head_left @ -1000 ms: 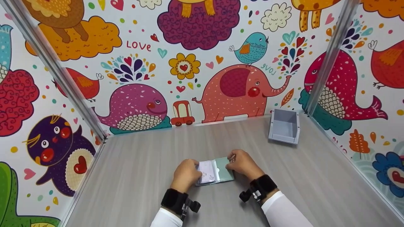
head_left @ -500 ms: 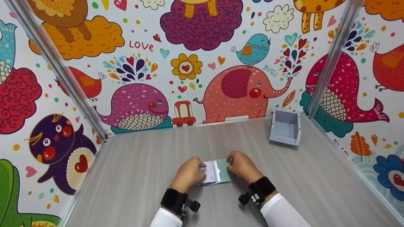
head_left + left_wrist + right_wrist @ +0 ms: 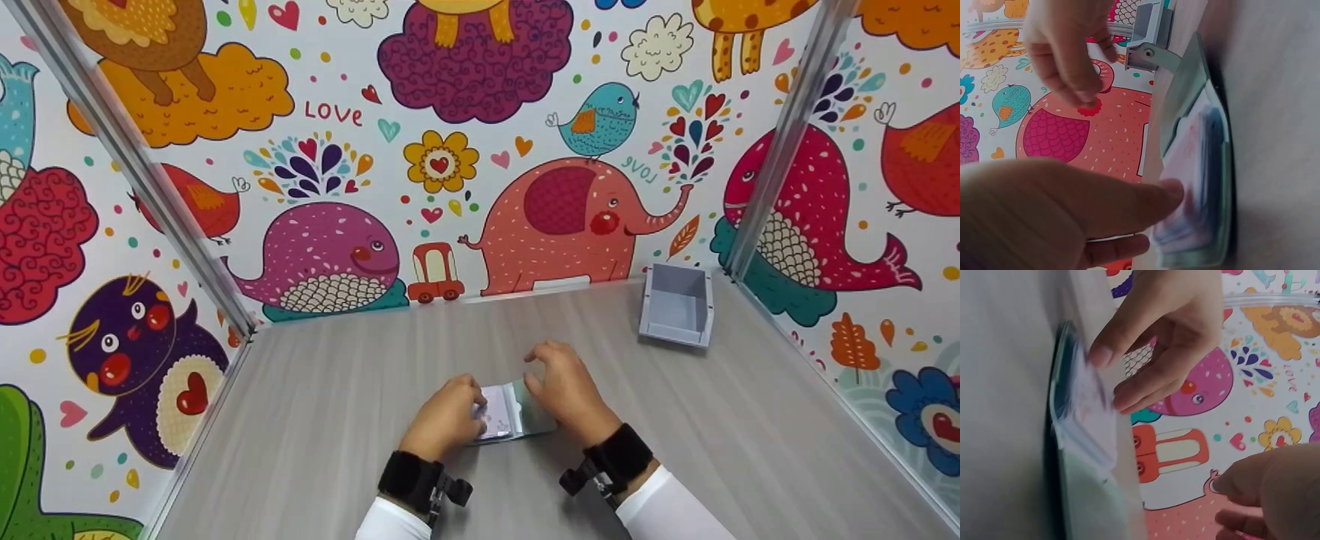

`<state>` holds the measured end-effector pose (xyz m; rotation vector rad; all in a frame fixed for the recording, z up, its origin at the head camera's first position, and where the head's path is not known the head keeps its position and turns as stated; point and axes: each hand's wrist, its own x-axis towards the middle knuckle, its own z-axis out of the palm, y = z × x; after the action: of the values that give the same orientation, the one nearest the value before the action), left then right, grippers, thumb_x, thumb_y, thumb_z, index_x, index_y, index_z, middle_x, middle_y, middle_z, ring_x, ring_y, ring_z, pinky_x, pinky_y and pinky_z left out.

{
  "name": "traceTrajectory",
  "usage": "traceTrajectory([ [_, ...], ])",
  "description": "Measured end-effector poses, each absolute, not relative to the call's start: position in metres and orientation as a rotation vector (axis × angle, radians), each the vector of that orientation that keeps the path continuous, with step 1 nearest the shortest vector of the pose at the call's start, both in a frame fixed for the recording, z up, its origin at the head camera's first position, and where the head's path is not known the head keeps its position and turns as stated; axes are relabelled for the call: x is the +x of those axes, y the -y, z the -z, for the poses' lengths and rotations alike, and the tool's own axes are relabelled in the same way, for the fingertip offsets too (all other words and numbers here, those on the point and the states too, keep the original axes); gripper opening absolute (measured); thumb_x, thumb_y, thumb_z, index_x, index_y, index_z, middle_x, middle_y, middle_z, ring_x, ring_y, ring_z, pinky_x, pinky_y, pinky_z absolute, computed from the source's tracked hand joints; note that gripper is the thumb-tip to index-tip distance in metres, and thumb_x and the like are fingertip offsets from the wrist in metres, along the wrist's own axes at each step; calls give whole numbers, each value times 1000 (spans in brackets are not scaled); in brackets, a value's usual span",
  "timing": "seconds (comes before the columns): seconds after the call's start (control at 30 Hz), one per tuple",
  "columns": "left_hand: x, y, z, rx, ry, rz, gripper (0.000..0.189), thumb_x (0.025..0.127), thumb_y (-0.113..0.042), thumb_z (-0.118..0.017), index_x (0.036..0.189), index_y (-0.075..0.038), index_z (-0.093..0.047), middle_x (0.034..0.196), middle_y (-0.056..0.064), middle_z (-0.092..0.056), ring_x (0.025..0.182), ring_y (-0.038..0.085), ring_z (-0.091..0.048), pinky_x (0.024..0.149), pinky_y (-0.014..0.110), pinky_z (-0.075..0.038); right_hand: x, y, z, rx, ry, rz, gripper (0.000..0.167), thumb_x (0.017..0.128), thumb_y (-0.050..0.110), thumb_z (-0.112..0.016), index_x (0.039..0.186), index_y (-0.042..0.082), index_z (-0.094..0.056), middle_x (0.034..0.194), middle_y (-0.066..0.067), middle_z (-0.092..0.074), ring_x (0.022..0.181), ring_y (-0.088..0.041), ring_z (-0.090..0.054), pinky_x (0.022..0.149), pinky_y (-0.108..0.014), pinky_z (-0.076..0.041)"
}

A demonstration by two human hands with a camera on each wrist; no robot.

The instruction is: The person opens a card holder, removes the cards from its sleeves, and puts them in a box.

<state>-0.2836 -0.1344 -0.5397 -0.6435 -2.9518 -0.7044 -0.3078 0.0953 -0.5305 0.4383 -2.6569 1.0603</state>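
Note:
A pale green card holder lies unfolded on the table, with a stack of pinkish, clear-sleeved cards on its left half. My left hand is over that half. In the left wrist view its straight thumb rests on the card stack, and its other fingers are partly hidden. My right hand hovers over the holder's right half, holding nothing, fingers loosely bent and apart. A tab with a metal snap sticks out from the holder's right end in the left wrist view.
A grey plastic bin stands at the table's back right corner. Walls with cartoon animals and metal corner posts enclose the grey wood-grain table. Both wrists carry black camera straps.
My left hand has shifted right, from the holder's left edge onto the cards. The right hand has let go of the holder's right edge and lifted, its fingers spreading.

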Motion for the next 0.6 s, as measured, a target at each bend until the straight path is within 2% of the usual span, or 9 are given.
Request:
traceTrajectory([
  [0.13,-284,135,540,-643,2952,701,26,83,-8,-94,105,1,-83,112,10,-73,104,28,-72,98,46,-62,-305,-88,530,568,2659,-1240,9,100,6,-79,107,3,-81,102,-9,-81,97,-26,-77,81,-40,-64],
  [0.23,-285,134,540,-609,2969,703,27,84,-8,-93,107,2,-83,110,10,-73,99,25,-71,94,46,-62,-306,-84,537,596,2703,-1321,11,100,6,-77,107,-1,-81,100,-10,-82,92,-22,-77,78,-35,-63],
  [0.37,-284,134,540,-555,2973,712,33,84,-7,-93,114,3,-82,109,8,-74,97,24,-72,93,47,-62,-309,-82,551,564,2743,-1294,11,95,3,-78,102,-4,-80,94,-11,-83,87,-20,-74,78,-37,-62],
  [0.5,-283,133,542,-542,2954,695,28,83,-8,-93,106,2,-81,102,8,-74,92,25,-72,89,48,-62,-309,-83,560,518,2762,-1251,7,89,3,-78,95,-1,-79,89,-11,-82,82,-19,-70,79,-43,-62],
  [0.6,-283,132,543,-524,2968,681,25,83,-10,-94,101,0,-80,99,6,-73,88,23,-69,86,47,-61,-310,-83,562,472,2792,-1266,9,89,4,-77,97,-2,-80,92,-12,-82,84,-20,-70,82,-45,-63],
])
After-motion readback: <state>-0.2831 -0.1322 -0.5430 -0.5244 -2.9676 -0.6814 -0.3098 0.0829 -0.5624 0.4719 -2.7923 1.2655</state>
